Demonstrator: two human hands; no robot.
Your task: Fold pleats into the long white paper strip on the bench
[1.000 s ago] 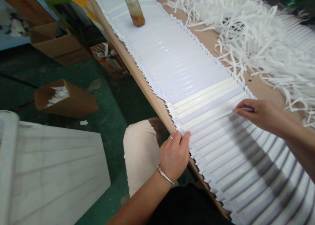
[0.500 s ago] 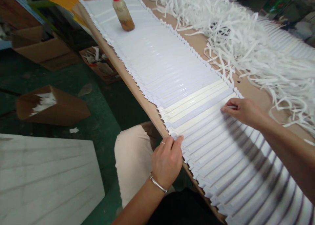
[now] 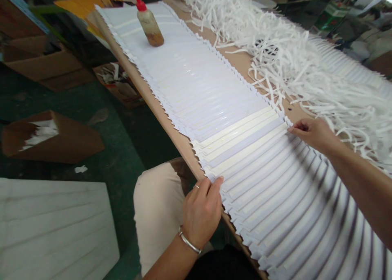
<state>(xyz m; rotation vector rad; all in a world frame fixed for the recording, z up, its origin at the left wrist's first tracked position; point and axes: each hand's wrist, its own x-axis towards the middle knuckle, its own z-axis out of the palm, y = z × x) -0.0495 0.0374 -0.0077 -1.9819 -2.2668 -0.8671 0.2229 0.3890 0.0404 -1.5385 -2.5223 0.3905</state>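
The row of overlapping white strips point(image 3: 208, 84) lies along the brown tabletop point(image 3: 238, 61), running under both hands. At its near edge, the left hand point(image 3: 200, 210) has thumb and forefinger drawn together, pinching a strip's end; across at the far edge, the right hand point(image 3: 314, 133) has its fingertips closed on the other side. The step seems to be lining up one strip; the next move likely calls for even tension. Farther up the row stands a red-capped bottle point(image 3: 150, 28).
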